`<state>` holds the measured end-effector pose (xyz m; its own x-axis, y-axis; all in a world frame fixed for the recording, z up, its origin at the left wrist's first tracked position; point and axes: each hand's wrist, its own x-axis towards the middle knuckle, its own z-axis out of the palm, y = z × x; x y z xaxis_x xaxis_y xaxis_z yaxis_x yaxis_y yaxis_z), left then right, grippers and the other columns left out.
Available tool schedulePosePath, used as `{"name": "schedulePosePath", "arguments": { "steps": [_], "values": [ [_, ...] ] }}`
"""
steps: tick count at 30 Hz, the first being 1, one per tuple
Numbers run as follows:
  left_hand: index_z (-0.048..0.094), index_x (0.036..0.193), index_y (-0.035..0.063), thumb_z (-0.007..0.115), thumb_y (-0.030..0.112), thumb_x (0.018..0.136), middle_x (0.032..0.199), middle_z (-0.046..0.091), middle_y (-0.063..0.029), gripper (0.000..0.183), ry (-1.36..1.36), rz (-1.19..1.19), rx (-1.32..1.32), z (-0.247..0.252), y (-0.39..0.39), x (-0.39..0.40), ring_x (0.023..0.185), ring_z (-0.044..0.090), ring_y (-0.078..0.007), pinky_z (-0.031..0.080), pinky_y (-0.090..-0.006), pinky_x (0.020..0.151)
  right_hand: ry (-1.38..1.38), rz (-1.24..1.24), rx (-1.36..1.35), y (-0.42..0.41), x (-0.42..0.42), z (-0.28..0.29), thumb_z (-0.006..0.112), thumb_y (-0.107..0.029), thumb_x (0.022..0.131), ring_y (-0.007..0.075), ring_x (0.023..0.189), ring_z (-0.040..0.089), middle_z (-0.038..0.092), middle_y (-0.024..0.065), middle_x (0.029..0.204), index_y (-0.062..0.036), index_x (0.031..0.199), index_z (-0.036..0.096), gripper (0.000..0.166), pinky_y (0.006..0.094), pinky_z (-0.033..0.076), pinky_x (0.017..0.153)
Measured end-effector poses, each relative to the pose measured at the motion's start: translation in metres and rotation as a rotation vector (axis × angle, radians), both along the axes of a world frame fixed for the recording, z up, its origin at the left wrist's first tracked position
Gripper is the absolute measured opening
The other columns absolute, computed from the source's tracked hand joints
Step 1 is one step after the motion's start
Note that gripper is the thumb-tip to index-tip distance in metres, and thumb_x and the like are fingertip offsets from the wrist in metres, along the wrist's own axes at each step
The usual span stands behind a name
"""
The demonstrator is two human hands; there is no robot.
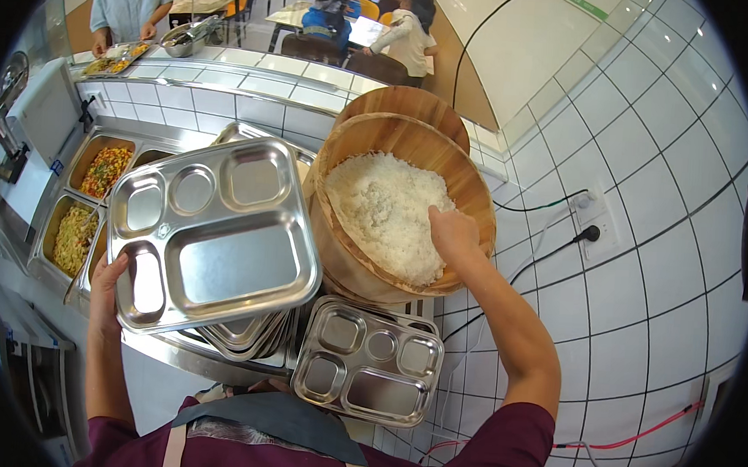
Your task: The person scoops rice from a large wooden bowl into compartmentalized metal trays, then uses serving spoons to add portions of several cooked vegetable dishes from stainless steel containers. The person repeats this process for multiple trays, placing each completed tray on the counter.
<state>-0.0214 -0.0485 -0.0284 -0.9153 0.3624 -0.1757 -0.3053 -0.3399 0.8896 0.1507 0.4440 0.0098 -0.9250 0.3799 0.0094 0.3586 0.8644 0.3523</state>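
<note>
My left hand (108, 288) grips the left edge of a stainless steel compartment tray (236, 264), which has nothing in its compartments. My right hand (455, 238) is inside a wooden rice tub (474, 194), at the right side of the white cooked rice (381, 208). Its fingers are curled like a fist; whether a utensil handle is inside it is hidden. Behind the tub's opening leans a round wooden lid (412, 102). Below the held tray lies a stack of steel trays (257, 338). Another compartment tray (388, 393) lies in front of the tub.
At left, steel food pans hold diced mixed vegetables (106, 170) and a chopped greenish dish (72, 237). Across the tiled counter ledge (231, 58), a person (135, 5) holds a filled tray (116, 61) beside a metal bowl (184, 43). Plugged cables (551, 249) run along the right wall.
</note>
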Motion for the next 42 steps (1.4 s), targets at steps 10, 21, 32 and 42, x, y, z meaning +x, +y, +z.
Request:
{"name": "schedulePosePath", "arguments": {
  "steps": [10, 21, 32, 42],
  "values": [
    [0.051, 0.107, -0.0027, 0.049, 0.004, 0.081, 0.093, 0.062, -0.0093, 0.027, 0.0, 0.178, 0.093, -0.012, 0.012, 0.023, 0.078, 0.062, -0.0146, 0.052, -0.0233, 0.068, 0.024, 0.191, -0.018, -0.035, -0.013, 0.015, 0.048, -0.008, 0.076, 0.0295, 0.065, 0.062, 0.062, 0.0148, 0.068, -0.0047, 0.076, 0.056, 0.009, 0.0407, 0.048, 0.054],
    [0.051, 0.095, 0.0022, 0.052, 0.001, 0.08, 0.077, 0.055, -0.0009, 0.015, 0.011, 0.256, 0.069, -0.016, 0.043, 0.022, 0.066, 0.054, -0.0084, 0.046, -0.0202, 0.061, 0.052, 0.196, -0.225, 0.005, -0.053, -0.007, 0.048, -0.019, 0.085, 0.0312, 0.071, 0.059, 0.062, 0.013, 0.078, -0.0113, 0.094, 0.059, 0.016, 0.0388, 0.045, 0.06],
    [0.052, 0.097, 0.005, 0.049, 0.006, 0.084, 0.077, 0.055, 0.0013, 0.013, -0.011, 0.289, 0.162, 0.008, 0.099, 0.009, 0.064, 0.053, -0.0072, 0.046, -0.0222, 0.059, 0.061, -0.396, -1.348, -0.012, -0.067, -0.027, 0.046, -0.021, 0.088, 0.0089, 0.046, 0.037, 0.046, 0.0004, 0.058, -0.0073, 0.096, 0.061, 0.021, 0.025, 0.027, 0.039],
    [0.053, 0.096, 0.0058, 0.052, 0.007, 0.083, 0.077, 0.055, 0.0018, 0.013, 0.101, 0.292, 0.154, 0.033, 0.107, -0.006, 0.064, 0.053, -0.0061, 0.046, -0.0212, 0.058, 0.083, -0.486, -1.574, -0.005, -0.051, -0.023, 0.045, -0.023, 0.09, 0.0051, 0.042, 0.027, 0.037, -0.0039, 0.056, -0.0108, 0.079, 0.052, 0.018, 0.0211, 0.019, 0.037]
  ]
}}
